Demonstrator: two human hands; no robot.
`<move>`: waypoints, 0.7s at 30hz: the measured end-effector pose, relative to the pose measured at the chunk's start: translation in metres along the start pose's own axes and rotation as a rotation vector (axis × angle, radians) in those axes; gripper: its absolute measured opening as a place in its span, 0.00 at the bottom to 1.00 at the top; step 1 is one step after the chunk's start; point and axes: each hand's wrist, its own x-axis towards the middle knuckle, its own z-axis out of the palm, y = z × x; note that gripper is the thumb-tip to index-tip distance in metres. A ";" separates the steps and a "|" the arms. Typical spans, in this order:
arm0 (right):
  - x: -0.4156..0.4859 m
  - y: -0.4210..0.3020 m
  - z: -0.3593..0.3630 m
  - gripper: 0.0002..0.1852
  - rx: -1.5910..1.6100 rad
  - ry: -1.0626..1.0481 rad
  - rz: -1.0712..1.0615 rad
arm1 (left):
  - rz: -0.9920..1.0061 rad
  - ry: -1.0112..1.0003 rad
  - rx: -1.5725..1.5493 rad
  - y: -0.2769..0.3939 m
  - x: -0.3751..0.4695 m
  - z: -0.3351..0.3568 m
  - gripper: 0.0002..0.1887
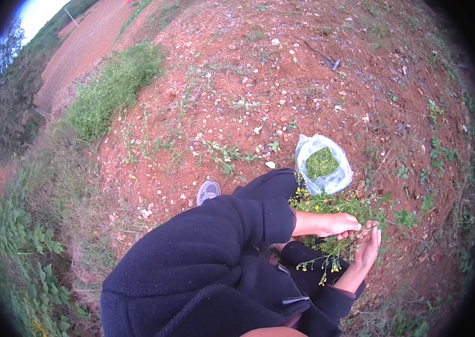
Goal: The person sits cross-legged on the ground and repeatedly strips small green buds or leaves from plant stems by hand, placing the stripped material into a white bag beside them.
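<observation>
My left hand (338, 225) pinches the thin stems of a yellow-flowered plant (334, 205) between its fingertips. Just below and to the right, my right hand (367, 248) is curled around stems of the same kind, its fingers pointing up. The fingertips of both hands nearly meet, and small stems run between them. A flowering sprig (326, 265) hangs down over my dark trouser leg. Beyond my hands a clear plastic bag (345, 177) stands open on the soil, with a heap of chopped-looking green and yellow plant pieces (321, 163) inside.
Reddish, stony soil (237, 109) with scattered weeds surrounds me. A thin-handled tool (334, 64) lies farther off. My grey shoe (209, 191) is at the left. A tall green bush (115, 90) and dense undergrowth (27, 236) line the left side.
</observation>
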 end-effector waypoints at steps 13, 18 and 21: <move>0.007 0.004 0.008 0.06 0.065 0.217 -0.035 | -0.057 -0.071 -0.142 0.013 -0.011 0.014 0.11; 0.007 0.008 -0.001 0.09 0.080 0.123 -0.026 | -0.103 -0.042 -0.254 0.010 -0.014 0.015 0.11; 0.007 0.010 -0.008 0.10 0.101 0.107 -0.042 | -0.114 -0.010 -0.258 0.011 -0.013 0.015 0.11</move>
